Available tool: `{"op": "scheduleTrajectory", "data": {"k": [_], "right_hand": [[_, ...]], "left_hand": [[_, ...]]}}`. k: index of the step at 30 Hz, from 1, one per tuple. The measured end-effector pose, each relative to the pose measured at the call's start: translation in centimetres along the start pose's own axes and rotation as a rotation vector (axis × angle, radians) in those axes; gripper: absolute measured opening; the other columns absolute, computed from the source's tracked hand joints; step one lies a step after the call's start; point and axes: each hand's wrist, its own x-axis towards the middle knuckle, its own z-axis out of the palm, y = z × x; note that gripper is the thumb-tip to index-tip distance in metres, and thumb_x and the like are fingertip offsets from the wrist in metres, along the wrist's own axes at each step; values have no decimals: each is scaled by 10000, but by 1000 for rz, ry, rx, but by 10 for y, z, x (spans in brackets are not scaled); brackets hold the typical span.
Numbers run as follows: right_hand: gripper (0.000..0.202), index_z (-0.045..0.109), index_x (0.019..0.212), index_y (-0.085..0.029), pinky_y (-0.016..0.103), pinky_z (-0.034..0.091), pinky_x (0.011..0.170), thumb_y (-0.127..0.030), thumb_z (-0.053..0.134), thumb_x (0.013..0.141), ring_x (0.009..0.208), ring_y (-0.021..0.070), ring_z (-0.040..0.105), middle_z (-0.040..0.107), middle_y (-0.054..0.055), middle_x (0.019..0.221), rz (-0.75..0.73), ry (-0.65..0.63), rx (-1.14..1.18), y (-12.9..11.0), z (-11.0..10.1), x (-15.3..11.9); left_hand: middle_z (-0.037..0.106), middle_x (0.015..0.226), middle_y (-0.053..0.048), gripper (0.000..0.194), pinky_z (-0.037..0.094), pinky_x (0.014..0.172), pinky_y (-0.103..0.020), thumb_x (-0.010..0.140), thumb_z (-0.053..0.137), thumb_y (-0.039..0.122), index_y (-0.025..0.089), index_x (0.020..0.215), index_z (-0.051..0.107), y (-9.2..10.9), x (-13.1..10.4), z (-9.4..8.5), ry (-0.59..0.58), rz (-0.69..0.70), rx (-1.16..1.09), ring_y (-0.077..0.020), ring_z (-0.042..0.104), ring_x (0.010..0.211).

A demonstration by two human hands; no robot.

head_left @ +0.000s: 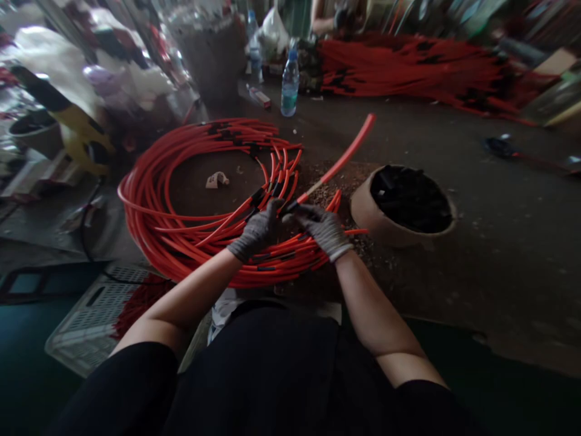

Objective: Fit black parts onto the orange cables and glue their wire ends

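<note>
My left hand (261,230), in a grey glove, is closed at the black sleeve on a red tube. Close beside it, my gloved right hand (323,229) is closed around the same red tube (349,152), whose free end sticks up to the far right. A paler thin section shows on the tube just beyond the fingers. Beneath and left of both hands lies a large coil of red tubing (147,200), with black sleeves on many strands. To the right stands a round tub (363,203) full of short black pieces (408,197).
Beyond the coil stand a water bottle (289,91) and a small box (259,97). A red bundle (408,66) lies at the back right, near another person's arm. At left are a yellow and black power tool (84,130) and a plastic crate (86,324).
</note>
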Motion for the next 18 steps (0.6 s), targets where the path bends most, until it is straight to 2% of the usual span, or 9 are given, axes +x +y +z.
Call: {"op": "scheduleTrajectory", "data": {"k": [2,3,5,7,8,10,13,15,18], "right_hand": [[519,680,1064,-223,252,487,559,-344,811,577,627,125,571,663,-35,758,-59,255,14,0,-27,3],[585,644,1141,-244,232,463,530,-307,789,578,634,121,576,669,-38,803,-88,367,42,-1,-40,3],[671,571,1241,-282,200,431,501,-264,742,593,672,118,605,681,-39,885,-139,500,112,-3,-59,3],[674,538,1268,-297,182,434,506,-267,717,619,730,115,636,693,-32,954,-154,536,171,-4,-66,0],[638,542,1249,-293,179,445,516,-280,713,634,751,112,644,698,-27,976,-146,538,186,-4,-65,-1],[537,577,1157,-274,181,483,554,-295,717,639,776,108,654,705,-24,983,-116,526,203,-3,-61,-3],[435,623,993,-248,194,541,669,-247,729,571,823,101,664,702,-46,930,-108,490,247,-3,-59,-1],[417,642,946,-242,203,554,736,-216,738,541,842,96,666,698,-59,902,-148,486,252,-5,-64,1],[385,647,920,-239,205,549,680,-235,770,555,784,99,666,705,-56,875,-207,549,226,-15,-77,4]], "left_hand": [[650,1276,-174,512,515,933,-361,911,582,338,134,1374,504,0,10,-3,56,-36,126,-284,660,1131],[622,1317,-187,482,506,963,-374,898,602,327,131,1334,542,4,12,-1,29,-18,177,-299,637,1180],[639,1274,-196,378,508,968,-384,942,545,330,113,1248,598,18,14,10,-134,66,233,-304,643,1181],[685,1163,-203,380,528,921,-380,1005,425,335,79,1227,597,35,14,25,-302,125,254,-294,685,1107],[699,1124,-210,406,534,902,-384,1020,386,340,60,1236,585,42,14,31,-345,131,246,-297,698,1080],[719,1079,-209,428,537,890,-390,1024,377,356,48,1242,581,50,17,41,-379,138,227,-303,710,1055],[747,1032,-155,356,535,886,-365,1003,447,371,117,1135,659,48,25,42,-450,226,183,-278,720,1009],[748,1021,-133,305,531,880,-341,988,487,357,135,1048,687,47,28,40,-412,241,84,-245,714,970],[737,967,-105,281,531,812,-284,968,522,304,102,1109,657,54,22,41,-138,164,-261,-177,681,854]]}}
